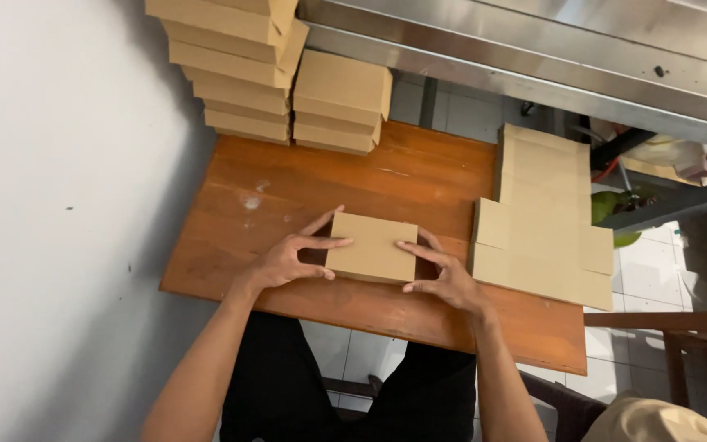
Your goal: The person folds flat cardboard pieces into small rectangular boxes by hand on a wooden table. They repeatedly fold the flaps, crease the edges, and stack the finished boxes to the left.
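Note:
A small closed brown cardboard box [372, 246] lies on the wooden table [329, 180], near its front edge. My left hand [292, 255] grips the box's left side, fingers spread over its top and edge. My right hand [443, 277] holds the right side, index finger lying across the top near the corner. Both hands press the box between them.
Flat unfolded cardboard blanks [542, 217] are stacked on the table's right side. Two piles of finished boxes stand at the back: a tall one [235, 69] and a shorter one [341, 102]. A grey wall runs along the left, a steel shelf [533, 57] above.

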